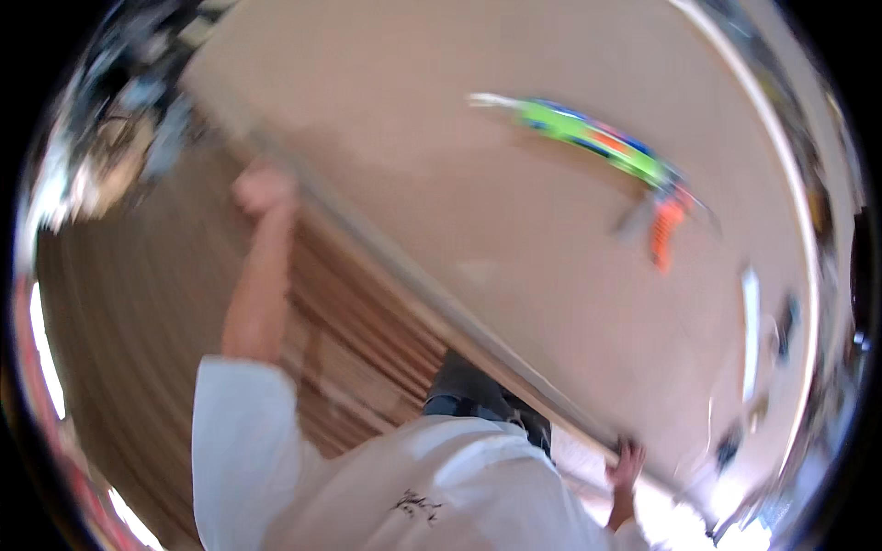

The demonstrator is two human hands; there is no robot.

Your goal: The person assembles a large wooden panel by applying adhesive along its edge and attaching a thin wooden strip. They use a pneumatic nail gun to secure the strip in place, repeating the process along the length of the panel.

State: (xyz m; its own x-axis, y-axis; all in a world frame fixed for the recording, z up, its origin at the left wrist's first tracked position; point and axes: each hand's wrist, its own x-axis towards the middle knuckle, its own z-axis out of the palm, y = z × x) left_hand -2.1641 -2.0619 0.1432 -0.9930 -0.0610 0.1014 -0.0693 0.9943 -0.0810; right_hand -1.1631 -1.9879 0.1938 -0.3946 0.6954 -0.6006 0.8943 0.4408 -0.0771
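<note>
A large flat tan board [404, 129] fills the upper middle of the view, with a thin strip [441, 308] along its near edge. My left hand [266, 188] is at the far-left stretch of that edge. It looks closed like a fist, but blur hides what its fingers hold, if anything. My right hand [627, 464] rests at the same edge, lower right, its fingers laid out on the board. On the board lies a caulking gun [660, 230] with an orange handle and a bright green tube [588, 133], its pale nozzle pointing left. Neither hand touches it.
Toward the board's right side lie a long white strip [751, 331] and small dark items [729, 447]. Stacked brown sheets or boards [358, 331] are below the near edge, beside my legs. Blurred clutter [129, 138] sits at the upper left.
</note>
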